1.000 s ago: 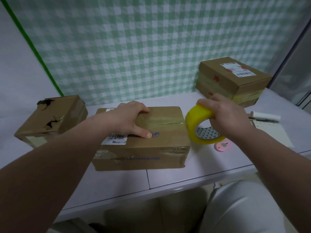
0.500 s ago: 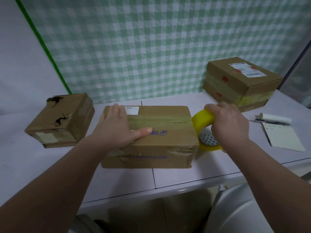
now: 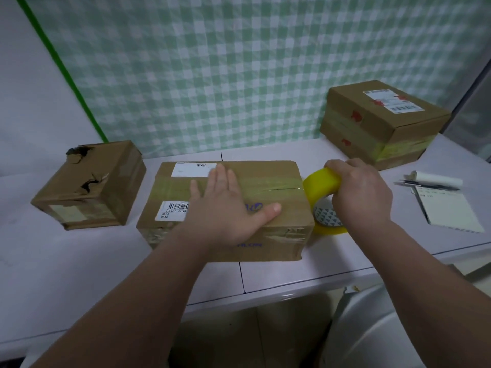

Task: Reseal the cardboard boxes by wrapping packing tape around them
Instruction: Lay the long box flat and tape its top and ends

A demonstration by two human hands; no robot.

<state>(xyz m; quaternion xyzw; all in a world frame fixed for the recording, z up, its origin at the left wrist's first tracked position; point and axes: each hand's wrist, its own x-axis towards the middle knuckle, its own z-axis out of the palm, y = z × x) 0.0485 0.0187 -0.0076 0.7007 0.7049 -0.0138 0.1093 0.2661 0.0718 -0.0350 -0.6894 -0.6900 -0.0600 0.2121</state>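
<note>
The pale table (image 3: 79, 261) carries three cardboard boxes: the middle box (image 3: 170, 189) sits near the front edge, a taped box (image 3: 382, 123) far right, a torn box (image 3: 90, 184) at left. The left hand (image 3: 228, 208) lies flat on the middle box, fingers straight. The right hand (image 3: 361, 192) curls round the yellow tape roll (image 3: 320, 184), which stands against that box's right end. A notepad (image 3: 449, 208) lies further right.

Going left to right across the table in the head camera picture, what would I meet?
First the torn cardboard box, then the middle box with the left hand pressing on it, the yellow tape roll gripped by the right hand, the notepad.
</note>
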